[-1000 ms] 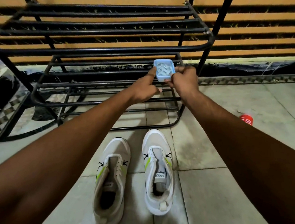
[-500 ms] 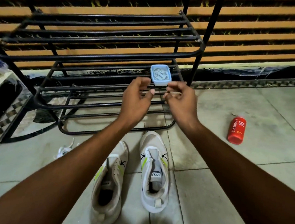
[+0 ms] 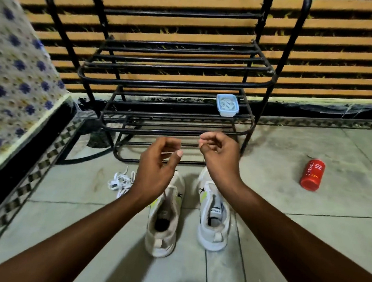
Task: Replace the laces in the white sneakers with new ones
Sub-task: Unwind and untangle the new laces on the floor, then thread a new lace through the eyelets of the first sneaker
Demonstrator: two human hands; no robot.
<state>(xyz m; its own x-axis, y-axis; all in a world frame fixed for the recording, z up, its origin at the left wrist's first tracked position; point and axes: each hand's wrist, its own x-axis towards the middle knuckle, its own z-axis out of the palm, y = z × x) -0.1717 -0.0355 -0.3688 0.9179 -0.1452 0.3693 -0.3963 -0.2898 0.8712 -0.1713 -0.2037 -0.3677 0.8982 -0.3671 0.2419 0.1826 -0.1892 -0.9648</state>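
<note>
Two white sneakers without laces stand side by side on the tiled floor, the left sneaker (image 3: 163,224) and the right sneaker (image 3: 214,219), toes pointing toward the rack. A bundle of white laces (image 3: 119,181) lies on the floor left of them. A small blue-rimmed plastic box (image 3: 227,105) holding white laces sits on a lower shelf of the black metal rack (image 3: 175,77). My left hand (image 3: 158,167) and my right hand (image 3: 218,154) hover above the sneakers' toes, fingers loosely curled, holding nothing.
A red Cinthol can (image 3: 312,174) lies on the floor to the right. A patterned cloth (image 3: 13,76) covers a raised edge at the left. Behind the rack runs a wall of wooden slats (image 3: 345,53).
Both hands let go of the blue box, which now rests on the rack shelf, and drew back toward me over the sneakers. The view pulled back, showing the lace bundle.
</note>
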